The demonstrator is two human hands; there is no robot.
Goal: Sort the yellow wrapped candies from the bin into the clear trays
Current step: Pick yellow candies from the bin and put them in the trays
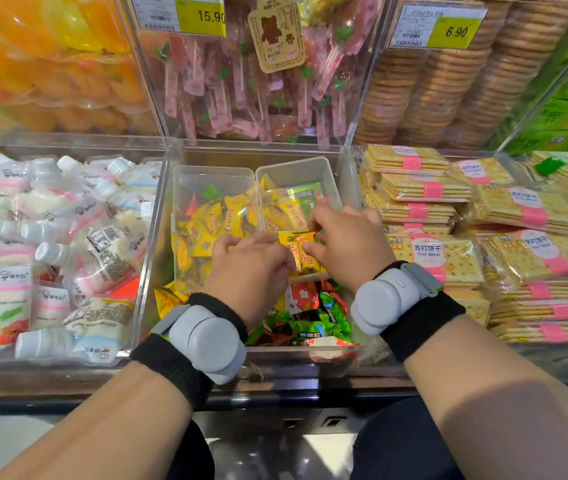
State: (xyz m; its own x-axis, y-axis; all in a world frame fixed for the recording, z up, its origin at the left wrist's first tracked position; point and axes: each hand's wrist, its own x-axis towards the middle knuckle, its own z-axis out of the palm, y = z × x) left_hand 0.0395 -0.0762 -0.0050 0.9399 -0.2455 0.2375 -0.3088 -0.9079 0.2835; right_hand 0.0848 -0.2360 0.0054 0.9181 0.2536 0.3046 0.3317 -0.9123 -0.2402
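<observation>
Hands: left hand (251, 268) and right hand (350, 242) both pinch one yellow candy (300, 249).
Where: over the right clear tray's (296, 165) near edge (inside the bin (152, 244)).
Handling: probably light, with a crinkly, slippery wrapper; best pinched by its ends.

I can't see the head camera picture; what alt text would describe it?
A person's left hand and right hand pinch yellow wrapped candies over two clear plastic trays holding more, inside a clear bin with loose green and red candies.

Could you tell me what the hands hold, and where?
A yellow wrapped candy: the left hand pinches its left edge, the right hand its right side.
</observation>
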